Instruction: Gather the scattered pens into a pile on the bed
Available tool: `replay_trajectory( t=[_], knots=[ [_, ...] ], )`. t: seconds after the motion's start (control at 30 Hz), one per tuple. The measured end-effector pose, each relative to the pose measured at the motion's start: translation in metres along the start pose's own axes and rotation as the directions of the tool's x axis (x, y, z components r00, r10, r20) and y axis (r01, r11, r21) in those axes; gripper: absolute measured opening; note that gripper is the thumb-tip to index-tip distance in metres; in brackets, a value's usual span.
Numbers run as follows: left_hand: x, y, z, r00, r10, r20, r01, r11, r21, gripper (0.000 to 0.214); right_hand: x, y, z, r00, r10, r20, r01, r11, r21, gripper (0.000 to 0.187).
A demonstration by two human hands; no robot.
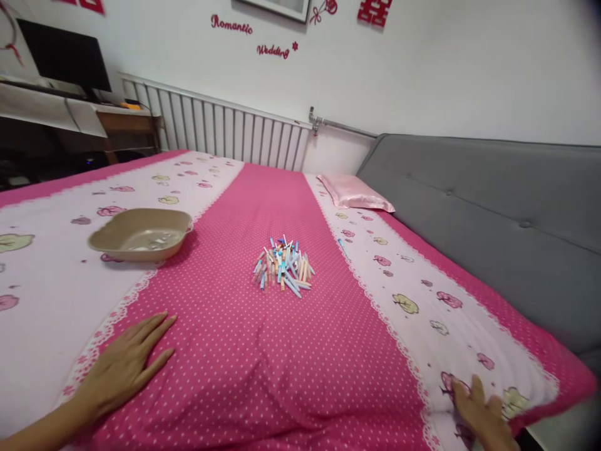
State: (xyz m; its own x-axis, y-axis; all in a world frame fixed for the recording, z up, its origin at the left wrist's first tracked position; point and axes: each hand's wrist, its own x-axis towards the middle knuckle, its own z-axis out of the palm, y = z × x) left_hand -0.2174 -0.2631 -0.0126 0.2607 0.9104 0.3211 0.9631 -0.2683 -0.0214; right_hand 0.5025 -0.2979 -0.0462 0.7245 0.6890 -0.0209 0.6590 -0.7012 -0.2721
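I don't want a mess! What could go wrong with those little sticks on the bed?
The pile of sticks lies loose on the soft bedsheet, outside the bowl. Both hands, left hand and right hand, press flat on the sheet, so a tug or bounce might scatter them. One stray stick already lies apart and could get lost.

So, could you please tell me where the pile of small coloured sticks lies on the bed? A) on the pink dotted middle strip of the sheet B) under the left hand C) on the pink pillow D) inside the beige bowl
A: the pile of coloured sticks lies on the pink dotted strip, apart from the beige bowl and both hands.
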Motion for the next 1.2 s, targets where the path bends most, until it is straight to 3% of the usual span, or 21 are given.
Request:
replay_trajectory(
  t=[0.03,0.1,0.23,0.37,0.5,1.03,1.2],
  knots=[
    [0.002,0.003,-0.002,1.000,-0.007,-0.001,0.007,1.000,-0.003,0.064,-0.001,-0.005,-0.006,0.993,0.109,-0.045,-0.109,0.994,0.019,0.086],
    [0.005,0.007,-0.005,1.000,-0.012,0.003,0.012,1.000,-0.005,0.065,-0.003,-0.020,-0.017,0.986,0.156,-0.061,-0.155,0.988,0.025,0.088],
    [0.006,0.012,-0.010,0.999,-0.032,0.027,0.031,0.999,0.009,0.065,-0.010,-0.059,-0.025,0.994,-0.080,0.071,0.079,0.997,0.020,0.106],
    [0.006,0.016,-0.014,0.998,-0.045,0.039,0.045,0.999,0.015,0.065,-0.025,-0.082,-0.006,0.934,-0.224,0.277,0.215,0.975,0.062,0.111],
    [0.006,0.018,-0.016,0.998,-0.047,0.045,0.046,0.999,0.008,0.065,-0.038,-0.085,0.009,0.956,-0.192,0.223,0.186,0.981,0.050,0.108],
    [0.006,0.026,-0.022,0.998,-0.054,0.024,0.055,0.998,-0.043,0.064,-0.031,-0.090,0.018,0.964,-0.133,0.231,0.148,0.988,-0.047,0.111],
    [0.006,0.025,-0.020,0.997,-0.063,0.036,0.064,0.998,-0.017,0.064,-0.032,-0.091,0.018,0.967,-0.132,0.220,0.136,0.991,-0.005,0.112]
  ],
)
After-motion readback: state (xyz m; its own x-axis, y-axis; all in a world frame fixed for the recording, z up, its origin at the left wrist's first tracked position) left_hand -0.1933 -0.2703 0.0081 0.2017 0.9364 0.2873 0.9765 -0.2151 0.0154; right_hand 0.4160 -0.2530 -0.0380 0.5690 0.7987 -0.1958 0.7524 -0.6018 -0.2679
